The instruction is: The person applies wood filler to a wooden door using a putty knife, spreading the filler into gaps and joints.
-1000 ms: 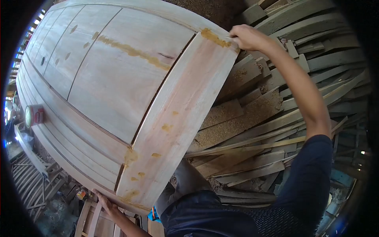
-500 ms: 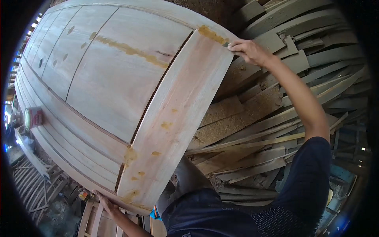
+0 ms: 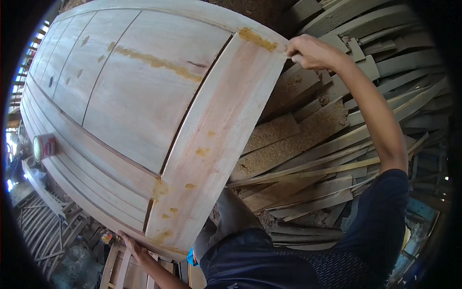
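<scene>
A large wooden panelled piece (image 3: 139, 96) fills the left and middle of the view, with yellow-brown filler (image 3: 257, 39) smeared near its top right corner and along its middle. My right hand (image 3: 310, 52) is at that corner, fingers closed in a pinch; what it holds is too small and blurred to name. Along the lower left edge of the piece lies my left hand (image 3: 134, 248), its fingertips touching the rim and most of its fingers hidden. Spots of filler also mark the pale end board (image 3: 211, 139).
A red and white can (image 3: 44, 146) stands on the stepped left side of the piece. Curved wooden offcuts (image 3: 313, 202) and sawdust-covered boards (image 3: 293, 139) are piled at the right. Wooden frames (image 3: 115, 265) lie below left, beside something blue (image 3: 192, 257).
My right hand has moved slightly right and up, to the outer edge of the corner. The dark tip seen at its fingers before no longer shows. My left hand stays at the rim.
</scene>
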A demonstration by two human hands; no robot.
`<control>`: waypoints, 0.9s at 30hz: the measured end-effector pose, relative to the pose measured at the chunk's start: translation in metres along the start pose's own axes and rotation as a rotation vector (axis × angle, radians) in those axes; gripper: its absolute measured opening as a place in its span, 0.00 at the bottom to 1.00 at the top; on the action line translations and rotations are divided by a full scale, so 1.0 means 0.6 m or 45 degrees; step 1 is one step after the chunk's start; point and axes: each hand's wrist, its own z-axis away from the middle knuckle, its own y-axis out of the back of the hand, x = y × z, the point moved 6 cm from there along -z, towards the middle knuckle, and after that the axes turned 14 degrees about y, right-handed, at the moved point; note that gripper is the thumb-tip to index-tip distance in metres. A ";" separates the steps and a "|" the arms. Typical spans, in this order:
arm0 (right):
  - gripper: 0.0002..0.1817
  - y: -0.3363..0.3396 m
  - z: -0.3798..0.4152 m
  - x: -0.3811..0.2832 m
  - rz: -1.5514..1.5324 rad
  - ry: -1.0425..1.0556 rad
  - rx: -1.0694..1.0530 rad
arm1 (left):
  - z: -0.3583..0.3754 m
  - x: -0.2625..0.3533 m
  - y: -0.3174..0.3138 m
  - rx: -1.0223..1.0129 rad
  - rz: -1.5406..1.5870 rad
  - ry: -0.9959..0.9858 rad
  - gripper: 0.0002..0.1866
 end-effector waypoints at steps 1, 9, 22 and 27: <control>0.11 -0.014 0.009 0.016 0.004 -0.002 -0.004 | 0.011 0.005 -0.005 -0.003 0.001 0.005 0.48; 0.09 -0.032 0.017 0.039 0.157 0.013 -0.227 | -0.016 -0.010 0.017 -0.104 0.041 0.041 0.47; 0.12 0.008 0.011 -0.012 -0.072 -0.133 0.006 | -0.036 -0.010 0.017 -0.116 0.026 -0.025 0.49; 0.13 -0.096 0.037 -0.006 -0.035 0.057 0.479 | 0.013 0.004 -0.007 -0.100 0.033 -0.007 0.52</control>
